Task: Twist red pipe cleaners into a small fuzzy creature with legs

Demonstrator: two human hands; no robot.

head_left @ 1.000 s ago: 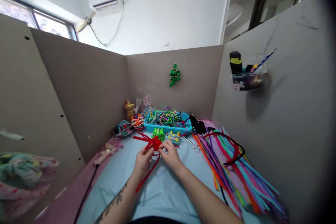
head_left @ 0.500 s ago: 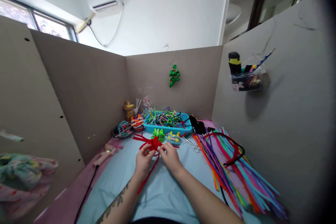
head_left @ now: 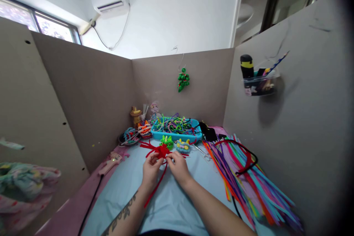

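Between my two hands is a bunch of red pipe cleaners [head_left: 162, 150], gathered into a rounded clump with loose ends sticking out to the left and one long strand trailing down toward me. My left hand [head_left: 151, 167] is closed on the left side of the clump. My right hand [head_left: 177, 166] pinches at its right side, thumb and forefinger together. Just behind the clump sit a green pipe-cleaner figure [head_left: 167, 141] with an eye and a blue-and-yellow figure [head_left: 183, 146]. The exact strand under my right fingertips is too small to make out.
A blue tray [head_left: 177, 136] full of pipe-cleaner scraps stands at the back. Scissors [head_left: 203, 152] lie right of the figures. Many coloured pipe cleaners [head_left: 249, 180] spread along the right. A dark bowl [head_left: 129, 138] and a pink power strip [head_left: 110, 165] are at left; grey partitions enclose the table.
Almost nothing differs. The trailing red strand has shifted slightly, and both hands stay on the red clump.
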